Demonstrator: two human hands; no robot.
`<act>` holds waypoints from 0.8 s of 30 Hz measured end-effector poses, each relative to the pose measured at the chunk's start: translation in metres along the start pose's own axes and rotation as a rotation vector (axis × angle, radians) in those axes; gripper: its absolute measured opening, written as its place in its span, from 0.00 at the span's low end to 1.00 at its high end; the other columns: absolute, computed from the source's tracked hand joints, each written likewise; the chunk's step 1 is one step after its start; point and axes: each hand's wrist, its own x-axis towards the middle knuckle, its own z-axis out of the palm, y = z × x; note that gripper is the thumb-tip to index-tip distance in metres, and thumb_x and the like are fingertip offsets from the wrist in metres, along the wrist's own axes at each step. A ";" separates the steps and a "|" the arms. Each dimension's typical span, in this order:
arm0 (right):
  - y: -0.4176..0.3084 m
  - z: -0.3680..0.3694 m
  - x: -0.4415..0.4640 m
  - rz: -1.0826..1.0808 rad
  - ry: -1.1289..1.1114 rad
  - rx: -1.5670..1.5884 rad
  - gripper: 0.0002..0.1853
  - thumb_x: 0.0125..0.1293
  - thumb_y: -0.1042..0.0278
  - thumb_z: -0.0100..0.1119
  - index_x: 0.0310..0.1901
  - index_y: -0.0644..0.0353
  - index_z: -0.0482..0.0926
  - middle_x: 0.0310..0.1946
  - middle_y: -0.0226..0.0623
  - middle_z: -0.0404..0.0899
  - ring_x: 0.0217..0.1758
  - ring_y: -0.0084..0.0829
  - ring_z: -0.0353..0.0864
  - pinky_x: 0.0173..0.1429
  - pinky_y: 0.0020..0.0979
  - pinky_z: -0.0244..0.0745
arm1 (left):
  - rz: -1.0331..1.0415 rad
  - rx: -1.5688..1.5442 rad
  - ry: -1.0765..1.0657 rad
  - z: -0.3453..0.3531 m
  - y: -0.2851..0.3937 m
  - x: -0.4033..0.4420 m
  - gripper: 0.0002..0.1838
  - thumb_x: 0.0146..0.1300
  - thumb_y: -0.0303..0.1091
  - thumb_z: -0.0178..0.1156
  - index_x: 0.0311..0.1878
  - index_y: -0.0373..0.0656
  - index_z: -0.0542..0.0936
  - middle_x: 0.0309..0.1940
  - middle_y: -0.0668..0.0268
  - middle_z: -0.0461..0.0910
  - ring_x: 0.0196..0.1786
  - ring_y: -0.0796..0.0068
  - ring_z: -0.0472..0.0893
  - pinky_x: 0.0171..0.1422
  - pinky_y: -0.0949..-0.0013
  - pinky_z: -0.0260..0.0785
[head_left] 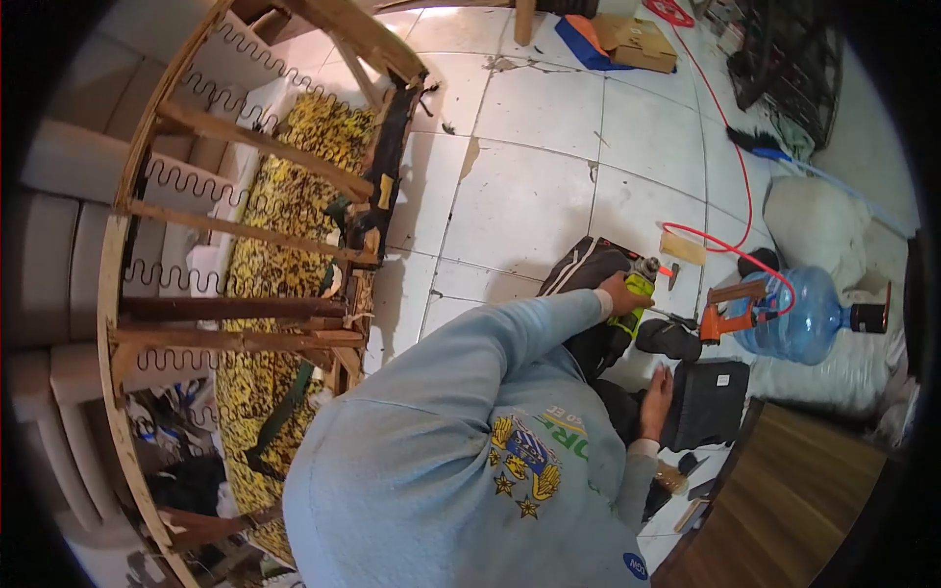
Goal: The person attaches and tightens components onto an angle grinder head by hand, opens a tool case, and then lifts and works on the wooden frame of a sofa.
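Observation:
My left hand (623, 295) is closed around a green and black power tool (638, 287) with a metal front end, low over the tiled floor. Below it, my right hand (657, 403) holds nothing, its fingers extended beside a flat black item (706, 404) with a white label. To the right, an orange air tool (722, 319) is joined to a red hose (750, 211) and lies against a large blue water bottle (799, 316).
A wooden furniture frame (240, 221) with zigzag springs and yellow-black patterned fabric (284, 216) stands at left. An opened cardboard box (637, 44) is at the top. A dark wooden panel (794, 490) lies at lower right, near plastic-wrapped material (818, 382).

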 end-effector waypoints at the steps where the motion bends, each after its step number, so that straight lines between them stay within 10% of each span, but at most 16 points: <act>1: -0.038 0.011 -0.004 0.166 -0.146 0.318 0.41 0.79 0.35 0.52 0.75 0.67 0.69 0.71 0.50 0.75 0.72 0.45 0.74 0.76 0.42 0.66 | 0.015 -0.033 -0.017 -0.001 -0.001 -0.009 0.63 0.45 0.67 0.81 0.72 0.24 0.68 0.64 0.38 0.79 0.66 0.48 0.82 0.72 0.58 0.74; 4: -0.097 0.048 0.001 0.305 -0.499 0.904 0.35 0.78 0.38 0.58 0.71 0.60 0.73 0.62 0.40 0.81 0.59 0.34 0.82 0.63 0.41 0.77 | 0.021 -0.070 0.006 0.000 -0.003 -0.029 0.64 0.46 0.68 0.81 0.72 0.25 0.67 0.64 0.37 0.79 0.66 0.47 0.82 0.72 0.57 0.74; 12: -0.108 0.079 0.030 0.438 -0.521 0.595 0.22 0.71 0.52 0.70 0.58 0.57 0.79 0.38 0.34 0.83 0.35 0.30 0.86 0.38 0.33 0.83 | 0.303 -0.180 -0.084 -0.072 -0.024 -0.031 0.47 0.60 0.66 0.72 0.64 0.29 0.77 0.54 0.42 0.85 0.60 0.48 0.85 0.66 0.56 0.76; 16: -0.083 0.088 0.060 0.400 -0.454 0.398 0.21 0.70 0.54 0.71 0.54 0.58 0.79 0.36 0.34 0.82 0.30 0.32 0.85 0.33 0.35 0.82 | 0.483 -0.079 0.629 -0.172 -0.054 -0.047 0.35 0.65 0.53 0.71 0.65 0.36 0.77 0.64 0.44 0.77 0.69 0.44 0.76 0.74 0.52 0.69; 22: -0.060 0.107 0.094 0.646 -0.378 0.359 0.18 0.68 0.57 0.73 0.50 0.60 0.80 0.33 0.36 0.82 0.32 0.35 0.86 0.35 0.37 0.82 | -0.128 0.613 1.464 -0.369 -0.104 -0.123 0.53 0.60 0.58 0.71 0.78 0.31 0.63 0.75 0.36 0.62 0.78 0.34 0.60 0.80 0.30 0.50; 24: -0.055 0.115 0.100 0.689 -0.405 0.403 0.18 0.69 0.56 0.72 0.51 0.60 0.81 0.35 0.38 0.84 0.32 0.37 0.86 0.38 0.39 0.84 | -0.326 0.618 1.331 -0.393 -0.127 -0.138 0.54 0.60 0.59 0.70 0.80 0.32 0.61 0.78 0.35 0.58 0.80 0.33 0.57 0.81 0.30 0.46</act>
